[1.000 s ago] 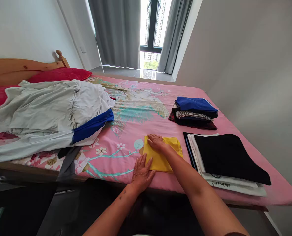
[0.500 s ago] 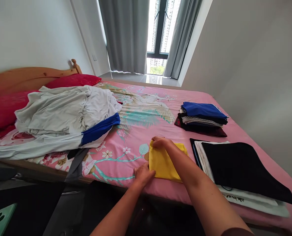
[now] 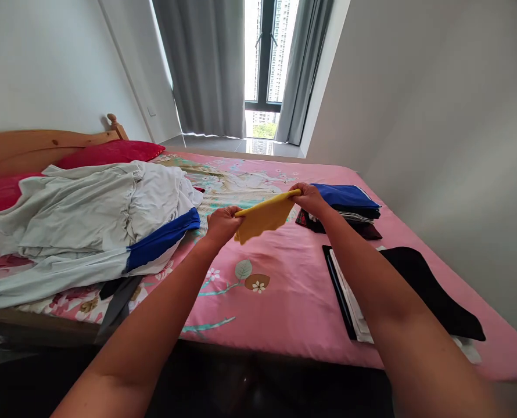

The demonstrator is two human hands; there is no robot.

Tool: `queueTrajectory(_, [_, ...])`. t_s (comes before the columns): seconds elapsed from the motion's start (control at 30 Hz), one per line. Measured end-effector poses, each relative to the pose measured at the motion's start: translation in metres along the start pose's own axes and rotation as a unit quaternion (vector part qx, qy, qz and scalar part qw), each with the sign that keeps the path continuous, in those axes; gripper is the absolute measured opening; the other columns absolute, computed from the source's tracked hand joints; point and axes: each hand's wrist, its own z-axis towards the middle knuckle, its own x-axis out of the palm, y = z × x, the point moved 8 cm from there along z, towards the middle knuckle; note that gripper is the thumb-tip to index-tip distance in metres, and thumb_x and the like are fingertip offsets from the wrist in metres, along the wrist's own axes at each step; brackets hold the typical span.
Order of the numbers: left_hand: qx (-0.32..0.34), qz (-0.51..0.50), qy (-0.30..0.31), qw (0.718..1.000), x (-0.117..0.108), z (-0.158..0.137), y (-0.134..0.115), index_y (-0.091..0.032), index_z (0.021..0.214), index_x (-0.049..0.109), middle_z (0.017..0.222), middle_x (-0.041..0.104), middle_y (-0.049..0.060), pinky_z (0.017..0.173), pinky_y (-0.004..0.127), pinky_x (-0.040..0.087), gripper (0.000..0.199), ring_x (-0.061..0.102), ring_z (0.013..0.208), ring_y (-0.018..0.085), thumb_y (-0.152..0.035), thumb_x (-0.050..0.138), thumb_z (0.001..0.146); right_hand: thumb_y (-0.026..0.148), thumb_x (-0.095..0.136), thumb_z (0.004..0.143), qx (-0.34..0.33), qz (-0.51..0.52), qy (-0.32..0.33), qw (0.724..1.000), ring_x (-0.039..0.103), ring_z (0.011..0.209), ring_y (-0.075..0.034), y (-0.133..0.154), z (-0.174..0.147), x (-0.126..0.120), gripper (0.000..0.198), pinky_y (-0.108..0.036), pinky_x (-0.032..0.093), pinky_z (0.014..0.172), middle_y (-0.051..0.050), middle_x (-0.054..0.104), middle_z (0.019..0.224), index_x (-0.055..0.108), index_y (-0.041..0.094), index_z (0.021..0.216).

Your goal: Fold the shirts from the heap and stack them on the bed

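Observation:
A folded yellow garment [image 3: 265, 217] is stretched between my two hands, lifted above the bed. My left hand [image 3: 223, 223] pinches its left corner, and my right hand [image 3: 308, 197] grips the upper right corner. The cloth's lower edge hangs free. Just beyond my right hand sits a stack of folded clothes with a blue garment [image 3: 345, 195] on top. What kind of garment the yellow piece is, I cannot make out.
White clothes [image 3: 88, 209] lie in a loose heap on the left, with a blue sleeve [image 3: 165, 238]. Right of my arm is a second stack topped by a black garment [image 3: 428, 284]. Pink floral bedding [image 3: 276, 313] covers the bed. Red pillows [image 3: 110, 152] rest by the wooden headboard [image 3: 53, 142].
Both hands have raised the yellow garment off the bed and moved it away from me, toward the blue-topped stack. The view has shifted slightly.

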Motion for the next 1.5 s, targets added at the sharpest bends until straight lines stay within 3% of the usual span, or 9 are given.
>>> queueTrajectory(0.13, [0.064,0.060,-0.006,0.996,0.009,-0.009,0.023,-0.026,0.092,0.075,0.097,0.072,0.000,0.086,0.028,0.044,0.023,0.061,0.099,0.019,-0.028,0.061,0.074,0.026,0.057,0.067,-0.035,-0.034,-0.039,0.998,0.056,0.074,-0.016,-0.011,-0.044,0.011,0.020,-0.028,0.044,0.071,-0.002,0.064,0.079,0.065,0.017,0.083])
queueTrajectory(0.4, [0.064,0.085,0.074,0.992,0.077,-0.118,0.132,-0.029,0.086,0.076,0.104,0.070,0.002,0.091,0.033,0.049,0.030,0.063,0.098,0.019,-0.011,0.062,0.067,0.010,0.052,0.066,-0.022,-0.087,-0.027,0.996,0.055,0.100,-0.021,-0.075,-0.214,0.115,0.024,-0.038,0.044,0.091,-0.008,0.063,0.101,0.068,0.021,0.081])
queueTrajectory(0.57, [0.098,0.087,0.086,0.988,0.069,-0.149,0.137,-0.030,0.093,0.074,0.120,0.063,0.003,0.098,0.035,0.045,0.035,0.057,0.110,0.020,-0.009,0.057,0.071,0.009,0.050,0.071,-0.014,-0.090,-0.068,0.994,0.051,0.109,-0.021,-0.057,-0.261,0.113,0.029,-0.041,0.043,0.097,-0.008,0.058,0.112,0.069,0.021,0.088])
queueTrajectory(0.73, [0.149,0.105,0.110,0.977,0.050,-0.211,0.135,-0.032,0.094,0.074,0.129,0.056,0.004,0.104,0.038,0.039,0.030,0.049,0.120,0.022,-0.015,0.058,0.076,0.013,0.051,0.077,-0.025,-0.088,-0.026,0.995,0.048,0.117,-0.023,-0.022,-0.318,0.111,0.027,-0.045,0.041,0.100,-0.007,0.056,0.118,0.068,0.025,0.093])
queueTrajectory(0.93, [0.105,0.037,0.123,0.986,0.028,-0.275,0.131,-0.028,0.114,0.066,0.130,0.056,0.004,0.105,0.037,0.038,0.040,0.048,0.122,0.021,-0.017,0.051,0.078,0.015,0.045,0.080,0.026,-0.050,-0.038,0.998,0.051,0.113,-0.022,-0.014,-0.372,0.105,0.030,-0.043,0.044,0.098,-0.009,0.058,0.115,0.064,0.024,0.101])
queueTrajectory(1.07, [-0.034,-0.086,0.105,0.990,0.018,-0.255,0.143,-0.020,0.113,0.063,0.116,0.064,0.007,0.100,0.034,0.043,0.035,0.057,0.111,0.020,-0.028,0.050,0.082,0.022,0.045,0.084,0.059,-0.071,-0.096,0.991,0.054,0.104,-0.023,-0.015,-0.359,0.089,0.025,-0.045,0.044,0.095,-0.009,0.062,0.106,0.062,0.021,0.102])
queueTrajectory(1.2, [-0.224,-0.199,0.118,0.947,0.032,-0.212,0.167,-0.016,0.095,0.064,0.096,0.068,0.007,0.074,0.028,0.051,0.027,0.064,0.083,0.016,-0.036,0.052,0.082,0.025,0.043,0.088,0.015,-0.089,-0.108,0.990,0.054,0.105,-0.023,0.021,-0.331,0.092,0.024,-0.045,0.043,0.096,-0.009,0.063,0.105,0.061,0.021,0.102])
queueTrajectory(1.37, [-0.291,-0.213,0.137,0.923,0.057,-0.157,0.173,-0.012,0.084,0.058,0.074,0.062,0.002,0.049,0.019,0.044,0.027,0.052,0.050,0.006,-0.037,0.047,0.089,0.019,0.043,0.088,-0.105,-0.082,0.034,0.991,0.046,0.123,-0.021,0.096,-0.309,0.158,0.025,-0.043,0.035,0.107,-0.006,0.062,0.116,0.064,0.023,0.101])
queueTrajectory(1.5, [-0.322,-0.187,0.159,0.914,0.070,-0.132,0.175,-0.011,0.083,0.057,0.066,0.056,-0.002,0.047,0.019,0.042,0.030,0.048,0.047,0.004,-0.038,0.046,0.092,0.022,0.051,0.085,-0.122,-0.126,0.124,0.977,0.035,0.134,-0.024,0.107,-0.311,0.220,0.036,-0.048,0.027,0.112,-0.007,0.052,0.134,0.057,0.020,0.120])
